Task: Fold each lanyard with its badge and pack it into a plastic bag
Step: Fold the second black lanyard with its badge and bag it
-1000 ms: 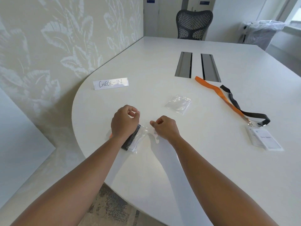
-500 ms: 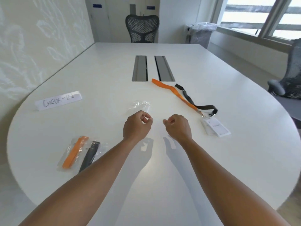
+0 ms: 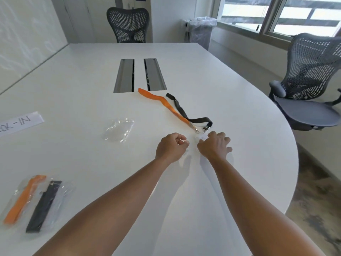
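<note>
Right hand (image 3: 214, 145) is spreading loosely over the badges, mostly hiding them, just below the orange lanyard (image 3: 162, 103) and black lanyard (image 3: 181, 111) mid-frame. Left hand (image 3: 171, 147) is curling into an empty fist. Empty plastic bag (image 3: 119, 129) is sitting center-left on the tabletop (image 3: 239, 108).

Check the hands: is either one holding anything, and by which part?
Left hand is a fist holding nothing. Right hand rests over the badges with fingers spread; a grip cannot be told. Both lanyards lie loose on the table.
</note>
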`<state>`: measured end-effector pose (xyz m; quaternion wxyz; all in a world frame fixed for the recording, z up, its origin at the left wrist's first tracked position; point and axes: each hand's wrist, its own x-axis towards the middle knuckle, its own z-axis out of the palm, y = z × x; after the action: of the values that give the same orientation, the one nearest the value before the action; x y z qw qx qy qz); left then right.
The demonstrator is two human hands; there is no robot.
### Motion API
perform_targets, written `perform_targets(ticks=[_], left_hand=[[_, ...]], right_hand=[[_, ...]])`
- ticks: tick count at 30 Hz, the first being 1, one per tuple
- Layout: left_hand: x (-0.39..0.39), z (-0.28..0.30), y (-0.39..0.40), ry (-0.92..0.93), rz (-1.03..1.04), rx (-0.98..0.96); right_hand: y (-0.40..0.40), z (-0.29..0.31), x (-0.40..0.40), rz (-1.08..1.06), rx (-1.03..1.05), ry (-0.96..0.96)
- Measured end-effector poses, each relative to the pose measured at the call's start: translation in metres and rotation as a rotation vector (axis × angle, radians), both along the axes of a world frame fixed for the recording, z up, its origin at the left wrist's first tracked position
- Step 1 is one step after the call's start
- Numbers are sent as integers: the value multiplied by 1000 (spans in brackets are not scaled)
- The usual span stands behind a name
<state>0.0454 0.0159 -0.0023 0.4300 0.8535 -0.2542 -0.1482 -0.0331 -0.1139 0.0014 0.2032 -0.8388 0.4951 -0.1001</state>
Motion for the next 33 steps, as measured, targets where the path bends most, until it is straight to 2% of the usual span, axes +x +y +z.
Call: perform_targets(ticks=[4, 13, 17, 19, 22, 26, 28, 33], left_hand=[[-8, -11, -27, -2, -37, 24], [-19, -35, -46, -180, -32, 163], [-17, -35, -47, -172, -26, 153], [-15, -34, -46, -107, -22, 102], [-11, -28, -39, 94, 16, -88], [-6, -4, -29, 335, 11, -277], [-1, 5, -25, 363, -17, -327], [15, 25, -15, 304, -59, -437]], right_hand=[[-20, -5, -7, -40, 70, 26], [-37, -2, -5, -66, 163, -54], [-39, 3, -1, -35, 204, -200], [-38, 9, 1, -44, 266, -340], [-35, 16, 3, -94, 412, -557], [-25, 22, 6, -77, 735, -789], [-20, 23, 7, -16, 862, -840], [-4, 28, 7, 190, 986, -884]])
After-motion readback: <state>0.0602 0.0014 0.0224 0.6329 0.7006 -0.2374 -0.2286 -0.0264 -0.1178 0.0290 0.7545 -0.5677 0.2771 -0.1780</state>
